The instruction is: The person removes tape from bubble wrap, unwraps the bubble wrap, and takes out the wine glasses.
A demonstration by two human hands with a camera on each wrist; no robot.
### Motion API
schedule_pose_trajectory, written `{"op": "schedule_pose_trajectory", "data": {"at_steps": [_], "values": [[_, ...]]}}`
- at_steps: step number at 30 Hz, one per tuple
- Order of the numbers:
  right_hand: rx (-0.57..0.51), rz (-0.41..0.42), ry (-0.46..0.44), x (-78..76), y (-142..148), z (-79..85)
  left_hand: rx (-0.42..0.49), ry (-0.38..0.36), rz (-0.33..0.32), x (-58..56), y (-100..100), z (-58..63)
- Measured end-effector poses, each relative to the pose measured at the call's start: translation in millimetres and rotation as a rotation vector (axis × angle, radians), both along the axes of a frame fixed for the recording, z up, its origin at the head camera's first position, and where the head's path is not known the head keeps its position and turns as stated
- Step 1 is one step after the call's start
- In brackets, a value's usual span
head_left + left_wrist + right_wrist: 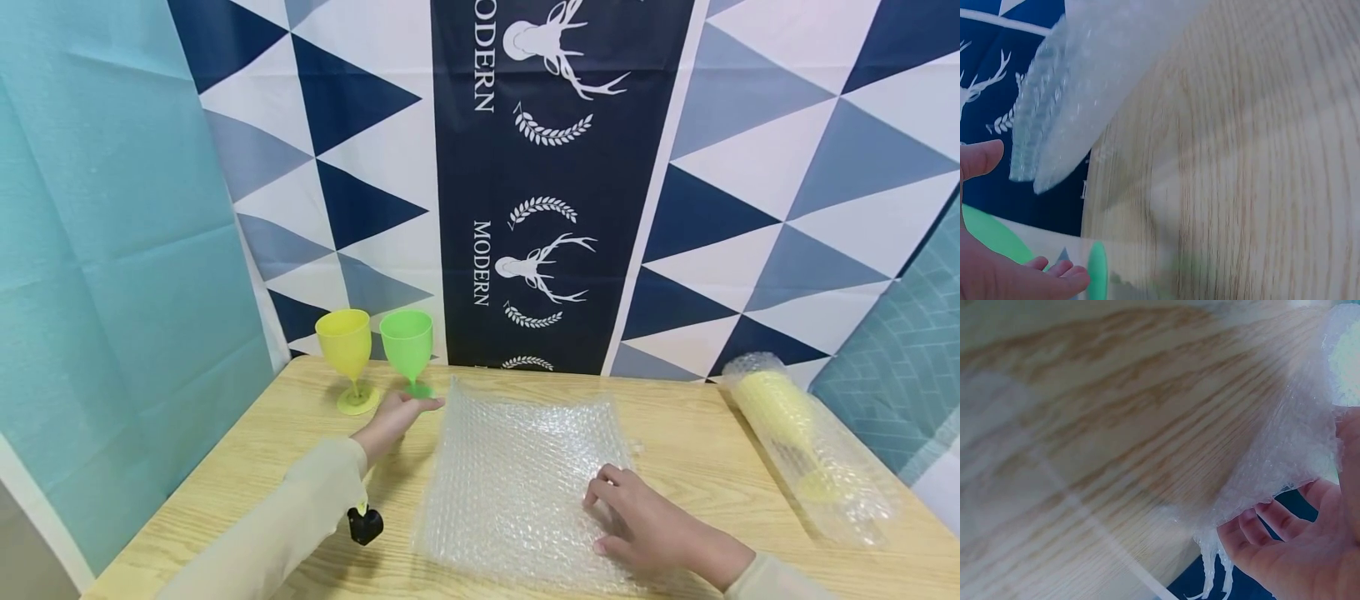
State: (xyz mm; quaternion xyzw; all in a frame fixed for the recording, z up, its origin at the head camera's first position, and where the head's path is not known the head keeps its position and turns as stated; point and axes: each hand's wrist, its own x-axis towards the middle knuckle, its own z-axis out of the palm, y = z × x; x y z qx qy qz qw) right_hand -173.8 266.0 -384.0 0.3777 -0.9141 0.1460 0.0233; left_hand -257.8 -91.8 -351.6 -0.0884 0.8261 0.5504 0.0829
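A green plastic goblet (407,343) stands upright at the back left of the table, just right of a yellow goblet (346,346). My left hand (399,414) is at the green goblet's foot, with the thumb held apart. In the left wrist view, the fingers (1060,278) lie beside the green foot (1097,272); whether they touch it I cannot tell. A sheet of bubble wrap (517,475) is spread flat in the middle. My right hand (637,521) rests on its right edge, fingers loosely bent and not visibly pinching it.
At the table's right edge lies a yellow goblet rolled in bubble wrap (802,450). A patterned cloth (360,167) hangs right behind the wooden table (682,433). A small black device (365,526) hangs below the left sleeve.
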Motion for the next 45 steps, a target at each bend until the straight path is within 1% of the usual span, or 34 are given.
{"op": "schedule_pose_trajectory", "data": {"at_steps": [4,8,12,16,19,24,26,28,31,33,35,37,40,45], "values": [[0.001,-0.001,0.003,-0.4,0.2,-0.3,-0.002,0.05,0.001,5.1,7.2,1.8],[0.003,-0.006,-0.01,-0.7,0.3,-0.3,-0.022,0.12,-0.025,9.7,14.4,4.5],[0.006,-0.014,-0.032,-1.0,-0.1,0.4,-0.082,0.191,-0.057,14.3,22.0,9.1],[0.01,-0.02,-0.041,-1.0,-0.2,0.9,-0.16,0.286,-0.095,19.4,29.5,14.3],[0.01,-0.018,-0.032,-0.8,-0.1,0.6,-0.209,0.361,-0.131,24.3,34.4,18.7],[0.014,-0.02,-0.024,-0.9,-0.1,0.2,-0.253,0.432,-0.189,33.0,40.1,24.8],[0.015,-0.021,-0.022,-0.9,0.0,0.1,-0.264,0.441,-0.213,36.3,42.2,26.4],[0.013,-0.019,-0.016,-0.7,0.0,-0.1,-0.278,0.46,-0.255,39.5,43.9,26.9],[0.007,-0.017,-0.004,-0.6,0.2,-0.6,-0.317,0.484,-0.348,44.4,45.8,26.2],[0.006,-0.017,-0.002,-0.6,0.4,-1.0,-0.35,0.493,-0.424,48.2,46.1,24.9],[0.004,-0.015,0.003,-0.6,0.5,-1.5,-0.387,0.489,-0.493,52.2,45.9,23.6],[0.006,-0.016,-0.002,-1.0,0.7,-1.7,-0.413,0.473,-0.54,56.2,45.2,22.5],[0.004,-0.014,0.0,-1.1,0.9,-2.1,-0.442,0.455,-0.58,60.1,43.1,19.4],[0.003,-0.018,-0.005,-1.1,1.1,-2.0,-0.483,0.445,-0.584,61.5,35.3,10.6]]}}
